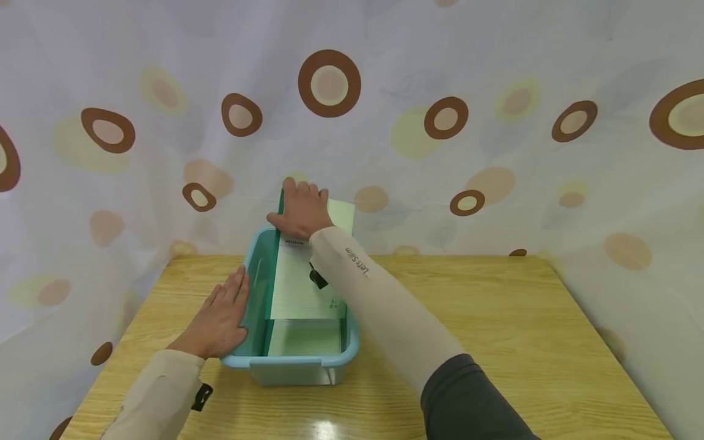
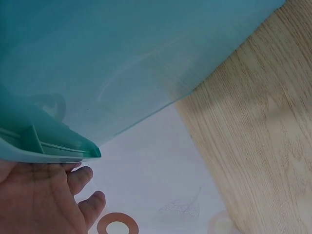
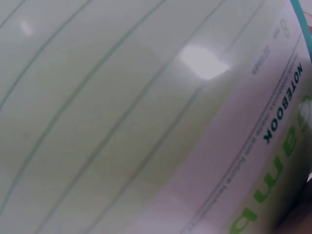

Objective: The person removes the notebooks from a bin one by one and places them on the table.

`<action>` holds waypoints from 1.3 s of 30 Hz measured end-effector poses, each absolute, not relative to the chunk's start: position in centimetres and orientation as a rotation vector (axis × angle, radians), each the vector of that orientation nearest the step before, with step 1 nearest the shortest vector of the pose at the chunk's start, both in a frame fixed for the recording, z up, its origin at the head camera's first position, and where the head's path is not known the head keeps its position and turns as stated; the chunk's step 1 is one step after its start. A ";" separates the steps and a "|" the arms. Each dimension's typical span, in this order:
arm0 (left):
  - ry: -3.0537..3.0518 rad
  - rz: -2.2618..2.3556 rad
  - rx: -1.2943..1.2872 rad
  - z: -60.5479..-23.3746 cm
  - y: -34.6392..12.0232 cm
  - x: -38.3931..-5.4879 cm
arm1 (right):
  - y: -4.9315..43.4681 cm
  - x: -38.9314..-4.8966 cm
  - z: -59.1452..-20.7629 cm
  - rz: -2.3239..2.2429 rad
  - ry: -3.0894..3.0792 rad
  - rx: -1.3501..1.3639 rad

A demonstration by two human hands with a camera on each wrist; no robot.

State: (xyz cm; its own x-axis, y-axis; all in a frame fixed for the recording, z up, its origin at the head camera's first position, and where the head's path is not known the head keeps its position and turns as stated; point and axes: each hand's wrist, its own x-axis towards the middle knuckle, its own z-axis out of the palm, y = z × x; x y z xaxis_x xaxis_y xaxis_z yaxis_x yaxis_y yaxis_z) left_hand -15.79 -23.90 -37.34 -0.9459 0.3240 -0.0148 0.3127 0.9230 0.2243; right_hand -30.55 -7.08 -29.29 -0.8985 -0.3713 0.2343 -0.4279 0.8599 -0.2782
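A light green notebook (image 1: 308, 284) with a darker green spine slants up out of a pale blue plastic bin (image 1: 290, 362). In the right wrist view, the ruled cover (image 3: 112, 107) fills most of the picture, with the word NOTEBOOK along a pale band. My right hand (image 1: 301, 211) grips the notebook near its top end, the thumb out at the spine side. Another pale green book (image 1: 305, 338) lies lower in the bin. My left hand (image 1: 220, 321) rests with straight fingers along the bin's left rim; in the left wrist view its fingers (image 2: 80, 180) show under the rim.
The bin stands on a wood-grain table (image 1: 495, 330), with more table surface to its right. A white curtain (image 1: 385, 159) printed with brown rings hangs behind the table and along both sides.
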 end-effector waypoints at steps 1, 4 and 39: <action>3.029 0.340 0.497 -37.3 -23.9 -15.8 | -6.9 -30.6 -28.6 0.506 -2.855 0.612; 3.033 0.333 0.488 -37.3 -23.9 -15.8 | -6.1 -30.9 -26.7 0.552 -2.835 0.584; 3.030 0.347 0.473 -37.6 -24.0 -15.9 | 11.2 -35.3 -30.8 0.617 -2.891 0.400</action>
